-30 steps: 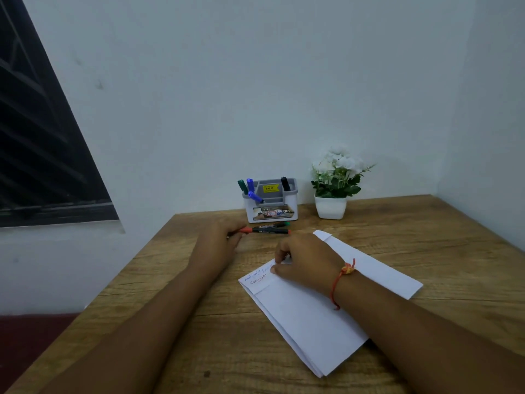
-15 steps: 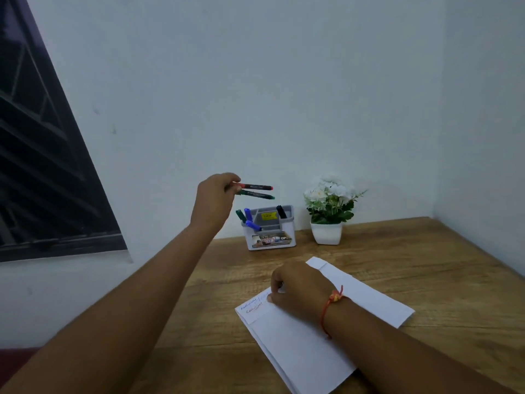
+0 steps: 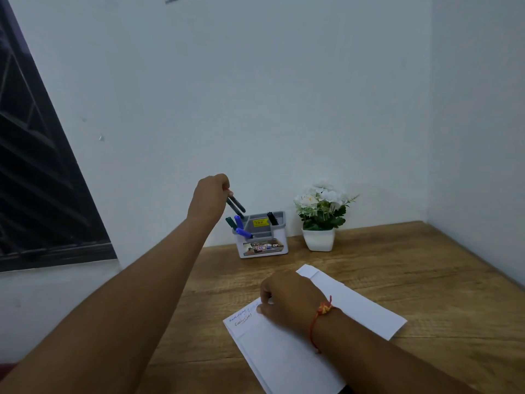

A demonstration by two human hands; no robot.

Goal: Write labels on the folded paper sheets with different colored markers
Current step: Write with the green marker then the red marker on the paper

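My left hand [image 3: 209,198] is raised above the left side of the grey and white marker holder [image 3: 262,240], shut on two markers [image 3: 235,206] that slant down toward it. A green, a blue and a black marker stand in the holder. White folded paper sheets [image 3: 287,354] lie stacked on the wooden table [image 3: 426,280]. A folded strip at the top sheet's near left corner carries small handwriting [image 3: 241,318]. My right hand [image 3: 287,301], with a red thread at the wrist, rests fingers down on the sheets beside that writing, holding nothing.
A white pot of white flowers [image 3: 319,223] stands right of the holder against the back wall. Walls close the table at the back and right. A dark barred window [image 3: 37,180] is on the left.
My left hand lifted the two markers off the table and carried them up over the holder, tipping them downward. My right hand stayed on the sheets.
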